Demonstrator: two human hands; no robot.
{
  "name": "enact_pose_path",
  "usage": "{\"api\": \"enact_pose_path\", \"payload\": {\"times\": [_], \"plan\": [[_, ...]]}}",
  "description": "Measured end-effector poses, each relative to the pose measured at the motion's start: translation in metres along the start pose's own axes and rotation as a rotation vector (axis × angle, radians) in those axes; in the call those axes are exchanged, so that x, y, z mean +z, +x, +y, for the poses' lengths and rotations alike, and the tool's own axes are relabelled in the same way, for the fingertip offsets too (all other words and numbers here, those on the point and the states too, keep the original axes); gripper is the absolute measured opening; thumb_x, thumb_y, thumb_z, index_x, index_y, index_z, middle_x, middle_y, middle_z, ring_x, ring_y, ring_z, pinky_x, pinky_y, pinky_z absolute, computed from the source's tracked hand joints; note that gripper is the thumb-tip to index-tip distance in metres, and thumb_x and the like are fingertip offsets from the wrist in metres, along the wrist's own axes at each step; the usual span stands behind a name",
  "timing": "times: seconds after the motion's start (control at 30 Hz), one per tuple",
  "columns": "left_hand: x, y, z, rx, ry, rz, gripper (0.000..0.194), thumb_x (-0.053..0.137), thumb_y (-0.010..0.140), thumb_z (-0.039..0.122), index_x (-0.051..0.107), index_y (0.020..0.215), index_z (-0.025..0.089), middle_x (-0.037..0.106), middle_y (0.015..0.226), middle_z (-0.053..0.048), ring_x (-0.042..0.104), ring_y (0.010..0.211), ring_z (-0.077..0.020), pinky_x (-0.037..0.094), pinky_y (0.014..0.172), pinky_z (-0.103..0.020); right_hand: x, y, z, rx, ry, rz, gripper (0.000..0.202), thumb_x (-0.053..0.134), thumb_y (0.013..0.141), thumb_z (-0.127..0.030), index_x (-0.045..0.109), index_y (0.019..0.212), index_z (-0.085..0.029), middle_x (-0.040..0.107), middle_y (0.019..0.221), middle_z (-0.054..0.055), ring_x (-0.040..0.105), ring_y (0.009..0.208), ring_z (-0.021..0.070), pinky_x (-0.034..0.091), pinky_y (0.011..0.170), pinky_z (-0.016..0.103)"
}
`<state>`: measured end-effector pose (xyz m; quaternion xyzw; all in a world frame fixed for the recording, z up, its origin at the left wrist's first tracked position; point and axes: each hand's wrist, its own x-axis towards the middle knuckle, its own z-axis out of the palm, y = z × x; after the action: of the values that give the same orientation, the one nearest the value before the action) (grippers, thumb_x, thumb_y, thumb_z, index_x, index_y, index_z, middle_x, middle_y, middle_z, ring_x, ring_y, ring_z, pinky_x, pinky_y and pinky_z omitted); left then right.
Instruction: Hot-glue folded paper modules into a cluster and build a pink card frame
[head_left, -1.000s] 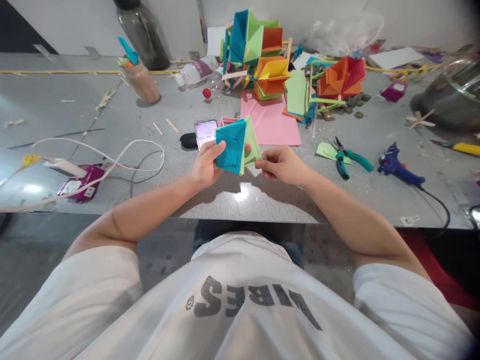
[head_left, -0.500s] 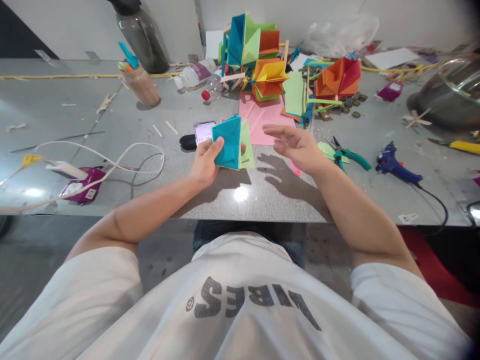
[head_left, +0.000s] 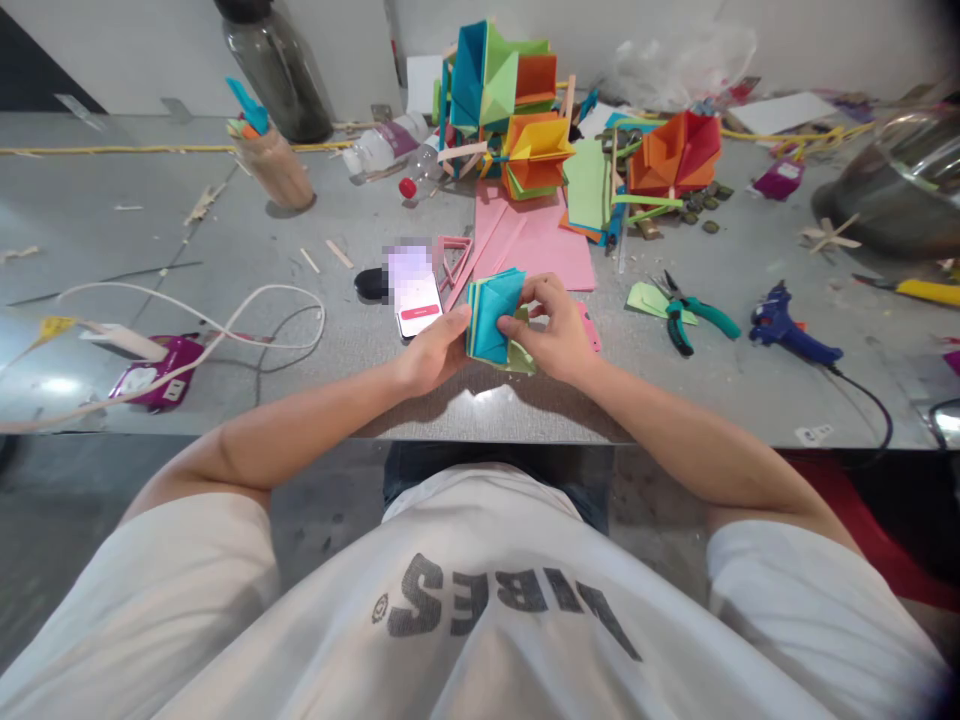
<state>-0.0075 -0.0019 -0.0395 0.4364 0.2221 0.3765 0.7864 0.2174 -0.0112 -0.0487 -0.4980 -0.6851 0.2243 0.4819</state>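
Note:
A small folded paper piece, blue on top with green and yellow layers below, is held between both hands above the front of the table. My left hand grips its left edge, thumb along the side. From the right, my right hand pinches it, thumb on the blue face and fingers behind. Just beyond lies a pink paper sheet with pink strips on it. A lit phone rests left of the paper piece. The fingers behind the paper are partly hidden.
Folded paper structures stand at the back, with an orange and red one farther right. Pliers and a blue glue gun lie on the right. A white cable and a purple power adapter are on the left.
My right hand has come in from the right and closed on the folded paper. The paper and my left hand have shifted right and toward me, uncovering the phone.

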Motion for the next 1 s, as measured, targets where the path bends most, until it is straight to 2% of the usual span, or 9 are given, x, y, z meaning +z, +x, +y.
{"api": "enact_pose_path", "payload": {"times": [0.1,0.3,0.47,0.6,0.7,0.8,0.9,0.97,1.0], "plan": [[0.002,-0.002,0.004,-0.031,-0.009,-0.067,0.074,0.098,0.093,0.073,0.087,0.147,0.024,0.091,0.146,-0.014,0.085,0.145,-0.0393,0.073,0.115,-0.047,-0.002,0.001,0.003,0.018,0.020,0.008,0.036,0.092,0.088,-0.051,0.066,0.100,-0.029,0.073,0.122,0.007,0.069,0.115,0.0299,0.062,0.098,0.049],[-0.004,-0.003,0.003,-0.109,-0.015,0.001,0.056,0.086,0.105,0.062,0.085,0.144,0.021,0.093,0.132,-0.014,0.091,0.127,-0.0376,0.073,0.111,-0.049,-0.004,-0.002,0.001,0.080,-0.067,0.071,0.050,0.098,0.084,-0.050,0.063,0.114,-0.030,0.074,0.123,0.006,0.068,0.116,0.0298,0.062,0.108,0.053],[-0.011,0.004,0.003,-0.120,-0.005,-0.008,0.055,0.076,0.110,0.062,0.085,0.134,0.014,0.093,0.108,-0.016,0.092,0.102,-0.0341,0.072,0.096,-0.044,-0.036,0.017,-0.003,0.028,-0.126,0.165,0.041,0.094,0.093,-0.047,0.063,0.115,-0.029,0.076,0.121,0.007,0.073,0.117,0.0295,0.063,0.108,0.054],[-0.015,0.007,0.004,-0.127,-0.024,0.012,0.052,0.071,0.112,0.060,0.083,0.129,0.012,0.092,0.103,-0.017,0.091,0.101,-0.0325,0.072,0.099,-0.042,-0.098,0.032,-0.007,-0.004,-0.057,0.292,0.032,0.087,0.104,-0.053,0.068,0.104,-0.028,0.078,0.103,0.006,0.073,0.096,0.0226,0.062,0.092,0.046],[-0.016,0.009,0.004,-0.124,-0.022,0.029,0.054,0.069,0.113,0.061,0.082,0.133,0.012,0.092,0.102,-0.017,0.092,0.104,-0.0330,0.072,0.102,-0.043,-0.157,0.022,-0.007,-0.002,-0.114,0.345,0.026,0.089,0.105,-0.046,0.076,0.094,-0.026,0.082,0.091,0.010,0.072,0.083,0.0211,0.059,0.085,0.048],[-0.018,0.010,0.001,-0.126,-0.015,0.030,0.057,0.071,0.112,0.062,0.080,0.139,0.014,0.093,0.105,-0.017,0.092,0.109,-0.0361,0.074,0.103,-0.047,-0.222,-0.007,0.005,0.264,-0.415,0.389,0.020,0.098,0.095,-0.021,0.082,0.084,-0.027,0.082,0.084,0.012,0.066,0.073,0.0196,0.052,0.080,0.052],[-0.018,0.012,-0.001,-0.124,-0.024,0.035,0.059,0.073,0.110,0.062,0.079,0.145,0.014,0.093,0.113,-0.019,0.092,0.121,-0.0401,0.074,0.110,-0.051,-0.283,-0.043,0.032,0.576,-0.705,0.528,0.036,0.090,0.086,0.004,0.078,0.075,-0.028,0.081,0.085,0.013,0.062,0.073,0.0185,0.052,0.088,0.056],[-0.018,0.012,-0.001,-0.127,-0.043,0.038,0.061,0.074,0.109,0.061,0.078,0.147,0.014,0.093,0.118,-0.020,0.091,0.126,-0.0421,0.074,0.113,-0.053,-0.315,-0.066,0.054,0.680,-0.798,0.572,0.039,0.085,0.082,0.009,0.074,0.078,-0.028,0.080,0.088,0.014,0.061,0.073,0.0196,0.054,0.094,0.057],[-0.017,0.012,-0.001,-0.129,-0.051,0.037,0.061,0.074,0.108,0.061,0.077,0.147,0.014,0.093,0.119,-0.020,0.090,0.126,-0.0427,0.074,0.114,-0.054,-0.327,-0.076,0.065,0.745,-0.795,0.518,0.040,0.083,0.078,0.010,0.073,0.079,-0.028,0.081,0.090,0.015,0.063,0.076,0.0215,0.054,0.096,0.057]]}}
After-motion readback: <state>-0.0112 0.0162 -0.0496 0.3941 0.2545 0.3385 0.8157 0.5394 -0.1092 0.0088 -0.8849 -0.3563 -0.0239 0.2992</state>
